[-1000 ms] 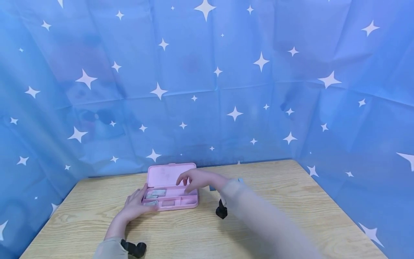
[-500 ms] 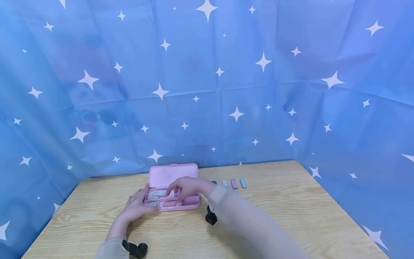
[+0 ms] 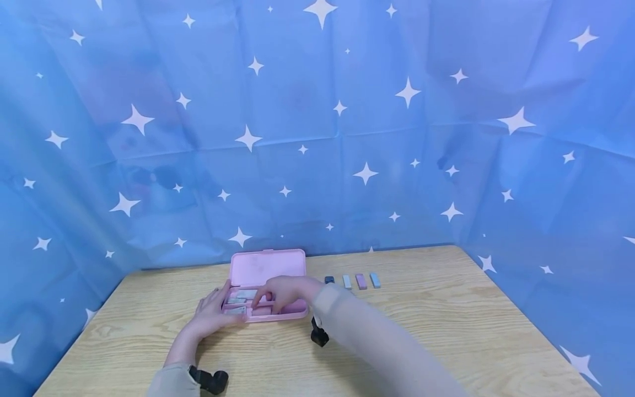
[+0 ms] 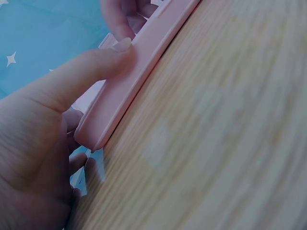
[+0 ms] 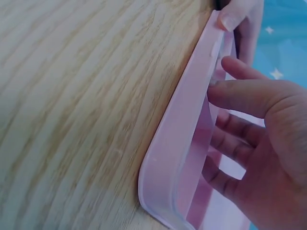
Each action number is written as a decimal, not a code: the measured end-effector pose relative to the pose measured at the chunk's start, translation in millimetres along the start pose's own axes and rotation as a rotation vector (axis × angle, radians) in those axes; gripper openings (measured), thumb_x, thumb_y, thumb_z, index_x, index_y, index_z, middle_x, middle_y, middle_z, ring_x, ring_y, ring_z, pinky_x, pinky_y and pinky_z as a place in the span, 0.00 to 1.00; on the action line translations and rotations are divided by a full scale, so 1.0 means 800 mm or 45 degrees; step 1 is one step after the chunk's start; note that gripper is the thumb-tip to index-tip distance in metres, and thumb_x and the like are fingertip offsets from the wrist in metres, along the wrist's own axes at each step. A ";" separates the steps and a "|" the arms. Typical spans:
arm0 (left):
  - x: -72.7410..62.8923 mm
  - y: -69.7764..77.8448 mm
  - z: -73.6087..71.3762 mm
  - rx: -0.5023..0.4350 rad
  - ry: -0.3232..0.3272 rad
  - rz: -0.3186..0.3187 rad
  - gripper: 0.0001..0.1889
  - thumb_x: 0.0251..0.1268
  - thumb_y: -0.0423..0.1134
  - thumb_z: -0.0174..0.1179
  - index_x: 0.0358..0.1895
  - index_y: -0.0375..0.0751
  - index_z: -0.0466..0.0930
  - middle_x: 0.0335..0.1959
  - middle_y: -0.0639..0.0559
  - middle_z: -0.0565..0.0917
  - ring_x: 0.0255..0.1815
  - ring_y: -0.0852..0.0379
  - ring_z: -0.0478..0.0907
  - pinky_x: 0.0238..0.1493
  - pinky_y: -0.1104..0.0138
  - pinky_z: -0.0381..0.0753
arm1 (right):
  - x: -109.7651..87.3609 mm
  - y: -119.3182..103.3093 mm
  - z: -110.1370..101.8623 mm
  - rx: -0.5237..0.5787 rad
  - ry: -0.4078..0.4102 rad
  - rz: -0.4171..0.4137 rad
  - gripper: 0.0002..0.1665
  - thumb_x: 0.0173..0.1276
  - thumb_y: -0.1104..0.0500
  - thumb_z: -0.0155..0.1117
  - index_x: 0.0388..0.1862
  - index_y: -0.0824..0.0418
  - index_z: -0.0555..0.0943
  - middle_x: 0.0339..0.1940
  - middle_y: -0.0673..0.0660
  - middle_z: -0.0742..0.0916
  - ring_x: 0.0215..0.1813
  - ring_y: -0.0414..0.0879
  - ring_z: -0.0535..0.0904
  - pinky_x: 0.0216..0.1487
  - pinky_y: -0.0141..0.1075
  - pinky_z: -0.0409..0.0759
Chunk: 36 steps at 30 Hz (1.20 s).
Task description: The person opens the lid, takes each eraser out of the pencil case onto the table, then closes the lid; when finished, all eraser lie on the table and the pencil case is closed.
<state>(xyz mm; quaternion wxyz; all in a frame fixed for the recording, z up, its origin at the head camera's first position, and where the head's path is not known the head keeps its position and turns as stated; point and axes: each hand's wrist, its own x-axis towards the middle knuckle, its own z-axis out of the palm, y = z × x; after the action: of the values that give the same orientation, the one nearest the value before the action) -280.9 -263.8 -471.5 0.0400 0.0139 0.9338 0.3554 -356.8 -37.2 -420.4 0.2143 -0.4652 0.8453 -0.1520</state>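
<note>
An open pink pencil case (image 3: pixel 268 267) lies at the back of the table, lid raised against the curtain side. My left hand (image 3: pixel 210 314) grips its left end, thumb along the front wall and fingers round the side. White-grey flat pieces (image 3: pixel 246 294) lie in the case's left compartments. My right hand (image 3: pixel 285 291) reaches into the case from the right, finger and thumb down at a pinkish block (image 3: pixel 261 311) in the front middle compartment. In the right wrist view its thumb is at the front rim, the other fingers bent inside; I cannot tell whether they pinch the block.
Right of the case stand small blocks in a row: dark (image 3: pixel 329 279), pale (image 3: pixel 346 282), purple (image 3: pixel 361 282) and blue (image 3: pixel 375 280). A blue star-patterned curtain (image 3: pixel 317 165) hangs behind the wooden table (image 3: pixel 278 364). Black wrist cameras (image 3: pixel 213 381) are on both wrists.
My right hand has moved left and down from above the case into its front middle compartment. The row of small blocks has come out from behind the right arm. My left hand keeps its grip.
</note>
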 end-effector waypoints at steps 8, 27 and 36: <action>-0.001 0.002 -0.001 -0.013 -0.001 0.003 0.63 0.44 0.61 0.72 0.78 0.41 0.41 0.75 0.29 0.48 0.75 0.30 0.36 0.68 0.33 0.34 | 0.006 -0.003 0.002 -0.032 -0.023 0.014 0.37 0.55 0.75 0.66 0.57 0.41 0.83 0.36 0.49 0.75 0.35 0.39 0.67 0.28 0.27 0.68; 0.001 0.001 -0.002 -0.019 -0.005 0.011 0.63 0.45 0.60 0.72 0.78 0.41 0.41 0.75 0.29 0.48 0.74 0.29 0.36 0.66 0.31 0.39 | 0.006 -0.005 0.003 -0.084 -0.009 -0.021 0.34 0.55 0.75 0.67 0.54 0.42 0.84 0.37 0.48 0.76 0.35 0.39 0.67 0.30 0.26 0.68; 0.001 0.000 -0.001 -0.015 -0.003 0.011 0.62 0.45 0.60 0.72 0.78 0.41 0.41 0.75 0.29 0.47 0.75 0.30 0.36 0.67 0.32 0.38 | -0.001 -0.005 -0.006 -0.099 0.014 0.029 0.34 0.54 0.70 0.72 0.57 0.41 0.81 0.38 0.46 0.77 0.37 0.38 0.71 0.35 0.27 0.72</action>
<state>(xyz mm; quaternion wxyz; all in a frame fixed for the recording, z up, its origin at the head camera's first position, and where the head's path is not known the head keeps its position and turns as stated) -282.1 -264.1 -471.3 0.0396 0.0182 0.9316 0.3609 -355.6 -38.5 -414.3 0.1931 -0.4626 0.8571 -0.1189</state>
